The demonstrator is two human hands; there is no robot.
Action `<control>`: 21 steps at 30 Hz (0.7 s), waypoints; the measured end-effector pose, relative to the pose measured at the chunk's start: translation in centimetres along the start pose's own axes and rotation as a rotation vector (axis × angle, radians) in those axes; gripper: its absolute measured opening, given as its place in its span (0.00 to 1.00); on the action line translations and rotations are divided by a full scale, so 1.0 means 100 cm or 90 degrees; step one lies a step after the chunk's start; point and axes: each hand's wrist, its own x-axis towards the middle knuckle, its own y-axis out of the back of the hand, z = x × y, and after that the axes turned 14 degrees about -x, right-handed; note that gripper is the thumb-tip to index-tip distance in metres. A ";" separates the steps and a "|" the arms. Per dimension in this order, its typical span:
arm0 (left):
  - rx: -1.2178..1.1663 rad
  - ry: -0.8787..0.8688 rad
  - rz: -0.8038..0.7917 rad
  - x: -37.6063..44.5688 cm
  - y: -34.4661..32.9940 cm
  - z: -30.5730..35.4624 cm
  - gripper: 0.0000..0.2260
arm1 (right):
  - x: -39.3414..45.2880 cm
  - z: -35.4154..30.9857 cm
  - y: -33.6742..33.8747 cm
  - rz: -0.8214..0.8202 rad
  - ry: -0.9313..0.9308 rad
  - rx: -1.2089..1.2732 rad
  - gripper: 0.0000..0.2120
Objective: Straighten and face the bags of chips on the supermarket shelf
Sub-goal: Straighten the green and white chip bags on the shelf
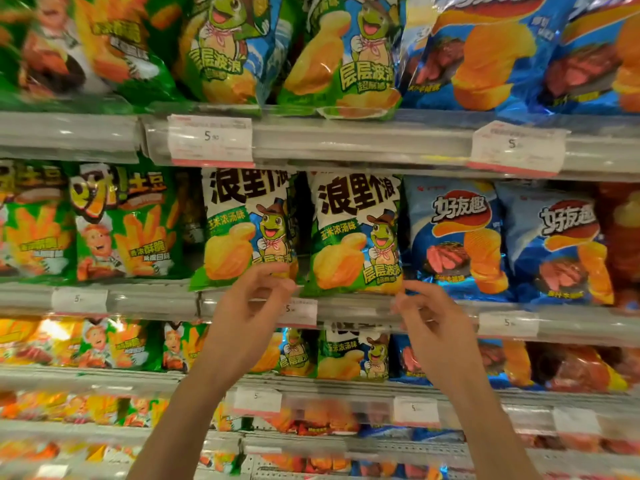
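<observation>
Two green-and-white turtle chip bags stand upright and face out on the middle shelf: the left bag (239,230) and the right bag (353,237). My left hand (252,306) is raised in front of the left bag's lower right corner, fingers loosely curled, their tips by the gap between the two bags. My right hand (429,320) is raised at the right bag's lower right corner, index fingertip right at the bag's edge. Neither hand plainly grips a bag.
Blue steak-flavour bags (453,237) stand to the right and green potato-stick bags (121,223) to the left. The shelf rail (156,301) carries price tags (301,311). More chip bags fill the shelf above (339,57) and those below (353,358).
</observation>
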 end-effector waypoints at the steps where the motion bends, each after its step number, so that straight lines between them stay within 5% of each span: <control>1: -0.009 0.003 0.010 -0.003 0.008 -0.005 0.08 | -0.005 -0.001 -0.005 -0.003 -0.011 0.005 0.15; 5: -0.046 0.000 0.023 -0.005 0.035 -0.015 0.08 | -0.019 -0.013 -0.021 -0.014 -0.038 0.018 0.24; 9: -0.052 -0.014 0.010 0.002 0.063 -0.015 0.08 | -0.025 -0.030 -0.039 0.022 -0.042 0.009 0.06; 15: -0.070 -0.051 0.038 0.030 0.108 -0.010 0.08 | -0.026 -0.075 -0.065 0.060 -0.043 0.008 0.06; 21: -0.026 -0.031 0.049 0.070 0.102 -0.014 0.28 | 0.019 -0.133 -0.096 0.018 0.028 0.011 0.20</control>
